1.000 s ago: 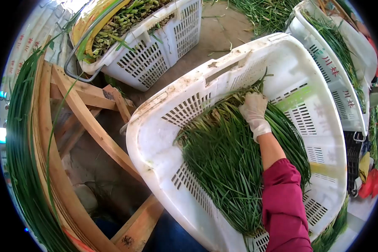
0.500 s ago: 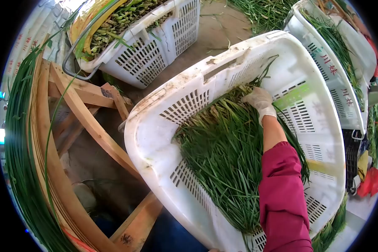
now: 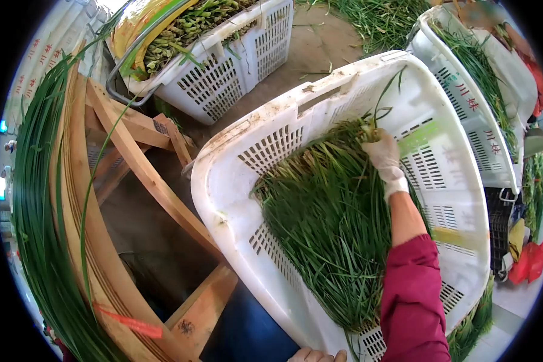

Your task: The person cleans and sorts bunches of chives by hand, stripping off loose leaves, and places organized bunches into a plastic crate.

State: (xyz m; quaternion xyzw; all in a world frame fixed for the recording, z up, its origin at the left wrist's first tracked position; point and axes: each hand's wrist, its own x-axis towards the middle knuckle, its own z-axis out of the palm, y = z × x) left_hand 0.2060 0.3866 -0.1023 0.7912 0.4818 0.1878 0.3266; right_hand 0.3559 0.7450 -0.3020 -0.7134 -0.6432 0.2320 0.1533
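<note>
A big white plastic basket (image 3: 223,199) with slotted sides stands tilted before me, with a thick layer of long green garlic chives (image 3: 326,223) inside. My right hand (image 3: 380,151), in a thin pale glove, is closed on the root ends of a bunch near the basket's far right side. A few leaves stick up beyond its fingers. At the bottom edge, only the fingers of my left hand (image 3: 317,355) show, curled at the basket's near rim; the rest of it is out of frame.
At left, more long chives (image 3: 36,211) lie along a wooden frame (image 3: 139,175). A white crate (image 3: 223,84) with a yellow liner and cut stalks stands behind. Loose greens (image 3: 380,24) cover the floor beyond. Another chive-filled basket (image 3: 464,102) is at right, near a person's arm (image 3: 519,42).
My right hand has drawn slightly toward me and right, still at the root ends. More of my left hand's fingers show at the near rim. The view has shifted a little.
</note>
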